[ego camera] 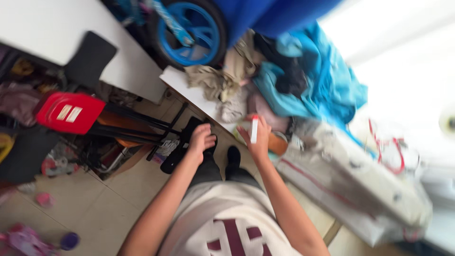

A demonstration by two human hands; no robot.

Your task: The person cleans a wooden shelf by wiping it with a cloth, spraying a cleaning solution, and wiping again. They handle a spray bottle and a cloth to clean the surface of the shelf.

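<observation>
The picture is motion-blurred. My right hand [256, 137] holds a small white stick-shaped thing with a red tip [254, 129], upright between the fingers, close to a cluttered white table [182, 83]. My left hand [201, 140] hangs curled over the floor near a black shoe [176, 154], and I cannot tell whether it holds anything. Below the hands I see my dark trousers, black socks and a light shirt with dark red print.
Crumpled beige clothes [213, 80] and blue fabric [322, 80] pile on the table. A blue wheel [189, 31] stands behind it. A red box [71, 113] and a black folding frame [137, 128] sit at the left. A dirty white sack [360, 185] lies right. Pink toys [28, 237] litter the floor.
</observation>
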